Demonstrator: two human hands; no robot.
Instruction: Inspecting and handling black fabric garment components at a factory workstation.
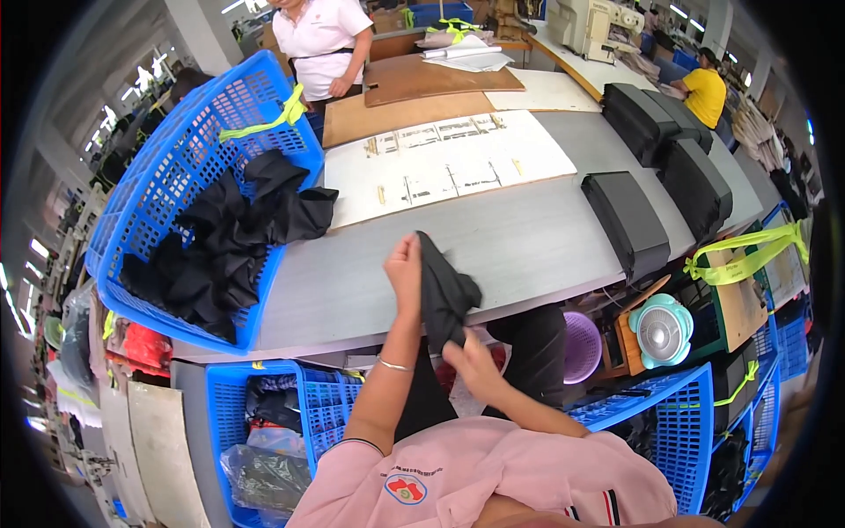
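Observation:
A piece of black fabric (444, 286) hangs between my two hands above the front edge of the grey table (352, 273). My left hand (405, 268) pinches its upper corner, fingers closed. Lower down and nearer my body, my right hand (473, 361) grips the bottom end of the same cloth. Its exact shape is hidden by folds. To the left, a blue plastic basket (198, 123) lies tilted on the table, with a loose heap of black fabric pieces (229, 229) spilling toward its open side.
Neat black stacks (625, 220) stand at the table's right. A white board (449, 163) with slots and brown boards (440, 81) lie at the back, near a standing person (321, 40). Beside my legs are blue crates (330, 409), a purple basket (581, 348) and a teal fan (660, 330).

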